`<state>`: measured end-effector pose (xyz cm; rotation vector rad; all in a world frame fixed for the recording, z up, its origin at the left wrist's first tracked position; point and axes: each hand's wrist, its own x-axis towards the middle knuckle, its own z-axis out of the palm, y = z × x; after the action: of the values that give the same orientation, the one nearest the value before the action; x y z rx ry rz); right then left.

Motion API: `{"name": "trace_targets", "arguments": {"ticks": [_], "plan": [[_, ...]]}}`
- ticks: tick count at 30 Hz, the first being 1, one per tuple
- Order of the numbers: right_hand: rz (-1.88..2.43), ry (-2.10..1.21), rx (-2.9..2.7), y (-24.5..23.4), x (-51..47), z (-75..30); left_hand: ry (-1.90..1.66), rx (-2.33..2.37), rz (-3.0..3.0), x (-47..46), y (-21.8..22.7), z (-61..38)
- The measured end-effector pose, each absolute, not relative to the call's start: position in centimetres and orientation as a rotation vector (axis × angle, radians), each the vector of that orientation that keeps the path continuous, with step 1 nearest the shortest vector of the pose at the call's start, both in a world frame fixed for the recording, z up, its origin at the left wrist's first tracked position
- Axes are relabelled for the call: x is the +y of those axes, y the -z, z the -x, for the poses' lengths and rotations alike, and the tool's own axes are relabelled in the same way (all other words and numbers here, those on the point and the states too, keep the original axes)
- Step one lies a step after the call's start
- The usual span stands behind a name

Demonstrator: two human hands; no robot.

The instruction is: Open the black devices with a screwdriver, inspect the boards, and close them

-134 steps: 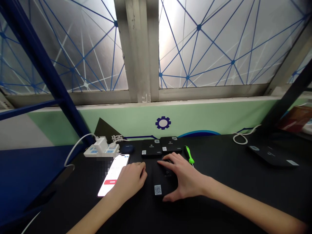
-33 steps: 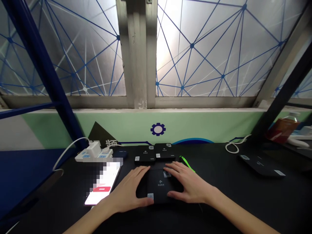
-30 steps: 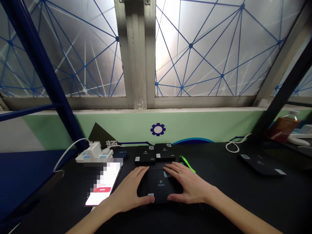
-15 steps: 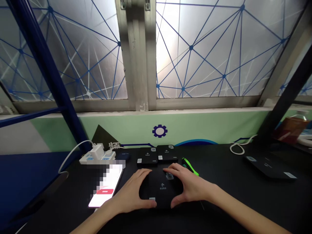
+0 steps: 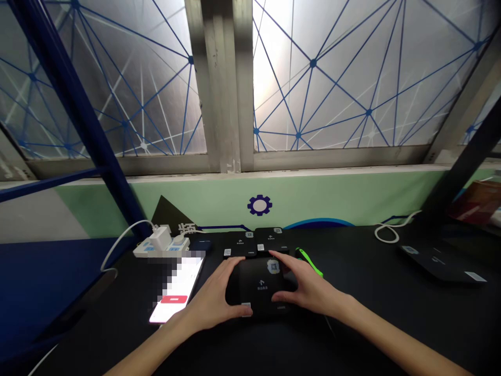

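A flat black box [image 5: 258, 284] with a small white logo and two small stickers sits tilted, its far edge raised off the black table [image 5: 371, 313]. My left hand [image 5: 213, 300] grips its left side, thumb at the near edge. My right hand [image 5: 307, 287] grips its right side, fingers over the far corner. Two more black boxes [image 5: 254, 244] lie side by side just behind it.
A lit phone [image 5: 178, 292] lies left of my left hand. A white power strip [image 5: 160, 244] with a plugged charger sits behind it. A green-handled screwdriver [image 5: 311, 261] lies right of the boxes. Another black box [image 5: 442, 258] and a white cable [image 5: 387, 230] are at right.
Both hands have closed round the box's sides, and its far edge has lifted from flat on the table. The view has shifted slightly.
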<state>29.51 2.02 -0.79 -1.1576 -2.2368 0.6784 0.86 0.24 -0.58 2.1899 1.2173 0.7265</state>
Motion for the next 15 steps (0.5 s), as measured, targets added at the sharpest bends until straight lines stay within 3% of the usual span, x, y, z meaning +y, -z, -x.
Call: {"name": "trace_targets", "arguments": {"ticks": [8,15], "plan": [[1.01,-0.738,-2.084,-0.2,1.3,-28.9,-0.745,1.217,-2.203,0.0,1.2,-0.5],[0.936,-0.546,-2.051,0.4,0.8,-28.9,-0.858,1.163,-2.308,-0.5,0.7,-0.5]]}}
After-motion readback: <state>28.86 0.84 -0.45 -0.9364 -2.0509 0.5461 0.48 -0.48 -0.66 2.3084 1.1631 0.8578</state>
